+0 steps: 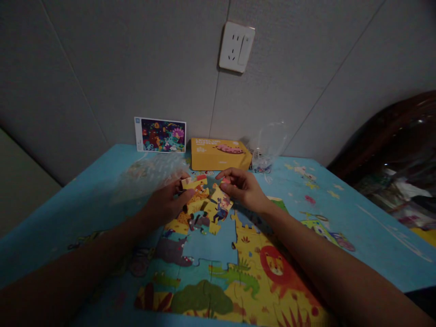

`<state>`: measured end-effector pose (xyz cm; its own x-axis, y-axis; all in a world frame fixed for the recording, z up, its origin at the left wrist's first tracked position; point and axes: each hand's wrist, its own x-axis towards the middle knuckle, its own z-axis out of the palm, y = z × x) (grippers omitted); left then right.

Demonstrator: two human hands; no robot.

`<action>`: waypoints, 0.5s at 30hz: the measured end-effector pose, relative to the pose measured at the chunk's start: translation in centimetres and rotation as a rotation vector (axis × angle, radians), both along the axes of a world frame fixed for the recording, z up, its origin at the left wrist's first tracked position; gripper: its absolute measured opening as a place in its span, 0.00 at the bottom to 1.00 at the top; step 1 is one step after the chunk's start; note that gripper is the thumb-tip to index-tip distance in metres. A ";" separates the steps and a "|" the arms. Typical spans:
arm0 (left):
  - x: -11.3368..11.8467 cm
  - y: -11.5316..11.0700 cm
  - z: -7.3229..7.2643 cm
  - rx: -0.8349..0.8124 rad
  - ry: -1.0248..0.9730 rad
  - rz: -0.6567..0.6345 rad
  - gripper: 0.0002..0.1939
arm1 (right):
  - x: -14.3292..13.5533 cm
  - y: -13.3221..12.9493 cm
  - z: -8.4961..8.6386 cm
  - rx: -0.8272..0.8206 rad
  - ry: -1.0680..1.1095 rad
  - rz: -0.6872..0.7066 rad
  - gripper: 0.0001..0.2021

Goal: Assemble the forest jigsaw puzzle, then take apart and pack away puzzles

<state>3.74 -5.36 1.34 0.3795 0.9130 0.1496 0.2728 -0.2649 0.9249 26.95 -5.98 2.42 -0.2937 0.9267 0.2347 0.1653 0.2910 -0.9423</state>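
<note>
My left hand [170, 197] pinches a yellow puzzle piece [199, 190] with a spotted animal on it, over the upper part of a jigsaw. From the right, my right hand [247, 188] grips a puzzle piece [221, 206] showing a small figure in blue, tilted and close to the left one. Whether the two pieces touch, I cannot tell. Below them lies the jigsaw puzzle [207, 293], with a lion, crocodiles, a hippo and a green bush. A gap in its middle shows the blue tablecloth. My right forearm hides part of its right side.
On the blue table [91, 181], a yellow puzzle box [218, 156] stands against the wall. Left of it leans a picture card [161, 135]. Clear plastic bags [146, 175] lie near both. A wall socket [236, 47] is above. Dark carved wood [384, 127] rises at the right.
</note>
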 end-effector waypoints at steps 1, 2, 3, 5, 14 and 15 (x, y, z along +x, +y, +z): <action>0.0 0.1 -0.1 -0.036 -0.003 0.038 0.11 | 0.0 0.1 -0.1 0.009 0.022 -0.035 0.14; 0.0 0.1 -0.2 -0.068 0.007 0.065 0.12 | -0.2 0.2 -0.2 0.015 0.035 -0.070 0.14; 0.1 0.2 -0.3 -0.096 0.027 0.079 0.13 | -0.3 0.2 -0.3 0.015 0.042 -0.099 0.14; 0.2 0.3 -0.5 -0.122 0.094 0.071 0.14 | -0.8 0.0 -0.4 -0.021 0.061 -0.116 0.16; 0.7 -0.5 1.0 0.166 0.325 -0.040 0.14 | -1.9 -0.9 -0.9 0.025 -0.128 -0.027 0.27; 0.8 -0.5 1.1 0.182 0.331 -0.039 0.13 | -1.8 -1.1 -0.7 0.071 -0.202 -0.038 0.26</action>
